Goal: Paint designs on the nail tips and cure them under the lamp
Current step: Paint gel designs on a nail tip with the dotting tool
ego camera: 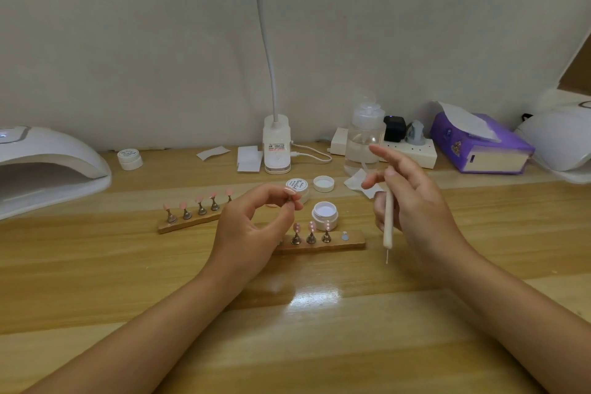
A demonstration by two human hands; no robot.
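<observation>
hands over mid worktop [96,265], both raised off the surface. left hand [252,227] curled, thumb and forefinger pinching a pink nail tip [290,191]; can't tell if a stand is under it. right hand [412,201] holding a white dotting pen [388,221] upright, thin tip pointing down, clear of the worktop; forefinger and another finger stretched out toward the back edge.

near wooden strip [351,241] between the hands: three metal stands with pink nail tips [311,227] bearing pale dots, one bare round pad at its right end; left end hidden behind left hand. far wooden strip [188,224] left of that, angled, five stands with plain pink tips [199,199].

open gel pot [325,215] just behind near strip, white content showing. its loose lid [323,183] further back, beside a closed labelled pot [297,187] partly behind the left fingers. another closed pot [129,159] near the back edge, left side.

curing lamp [48,166] at left edge, mouth facing the middle. second white lamp [556,144] at right edge, cut off by frame. back edge, left to right: paper wipes [248,158], clip desk lamp base [277,145] with gooseneck going up and cable trailing right, clear pump bottle [364,137], power strip [412,150] with black and grey plugs, purple tissue box [479,147]. crumpled wipe [359,182] in front of the bottle, partly behind right fingers.
</observation>
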